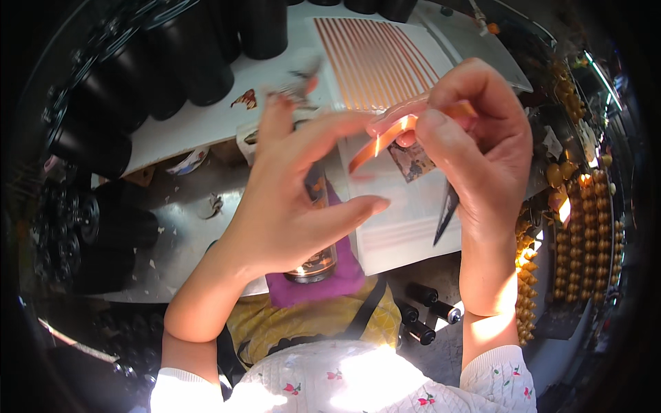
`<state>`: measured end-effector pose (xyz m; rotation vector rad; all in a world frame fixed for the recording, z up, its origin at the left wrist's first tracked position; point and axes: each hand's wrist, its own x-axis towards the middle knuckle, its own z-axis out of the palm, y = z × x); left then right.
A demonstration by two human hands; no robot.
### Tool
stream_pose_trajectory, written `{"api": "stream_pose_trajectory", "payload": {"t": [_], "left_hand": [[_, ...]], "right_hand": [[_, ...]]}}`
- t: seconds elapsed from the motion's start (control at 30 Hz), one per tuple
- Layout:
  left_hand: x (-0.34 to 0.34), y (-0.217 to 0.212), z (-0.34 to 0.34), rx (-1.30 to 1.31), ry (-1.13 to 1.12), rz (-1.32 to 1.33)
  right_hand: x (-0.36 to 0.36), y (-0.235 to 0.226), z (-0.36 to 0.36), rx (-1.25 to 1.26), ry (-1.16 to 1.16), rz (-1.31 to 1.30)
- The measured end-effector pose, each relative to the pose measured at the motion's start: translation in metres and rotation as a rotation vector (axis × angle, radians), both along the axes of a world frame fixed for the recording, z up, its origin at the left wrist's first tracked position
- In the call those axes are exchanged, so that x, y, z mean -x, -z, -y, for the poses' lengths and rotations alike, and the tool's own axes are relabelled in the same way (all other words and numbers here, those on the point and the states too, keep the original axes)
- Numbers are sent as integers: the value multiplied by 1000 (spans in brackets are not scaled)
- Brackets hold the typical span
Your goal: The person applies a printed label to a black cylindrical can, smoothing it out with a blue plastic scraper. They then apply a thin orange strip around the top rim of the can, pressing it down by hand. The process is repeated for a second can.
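Note:
My right hand (485, 148) pinches a thin, glossy orange-copper strip (377, 146) between thumb and fingers, and its free end curves down to the left. From under the same hand juts a dark pointed blade (446, 215); its other end is hidden. My left hand (275, 206) is open, thumb and fingers spread, its index fingertip close to the strip. Beneath my left hand a dark cylinder with a gold pattern (318, 265) lies on a purple cloth (351, 279), partly covered by the hand. A blurred small object (303, 82) shows beyond my left fingertips.
A sheet of parallel copper-coloured stripes (375, 62) lies on the white table. Several large black cylinders (186, 58) stand at the far left. Small black cylinders (420, 313) are below the table edge. Strings of gold beads (582, 241) hang at the right. Brown scraps (245, 100) lie left of the sheet.

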<state>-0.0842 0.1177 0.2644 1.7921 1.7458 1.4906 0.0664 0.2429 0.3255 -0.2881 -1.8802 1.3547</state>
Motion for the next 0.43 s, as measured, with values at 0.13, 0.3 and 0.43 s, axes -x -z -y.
{"api": "stream_pose_trajectory", "payload": {"t": [0.13, 0.3, 0.43], "left_hand": [[6, 3, 49, 263, 40, 213], [-6, 61, 129, 339, 6, 516], [-18, 95, 155, 449, -73, 698]], "right_hand": [[-12, 22, 8, 211, -81, 54], [-59, 101, 39, 637, -32, 85], [-86, 152, 68, 650, 118, 132]]}}
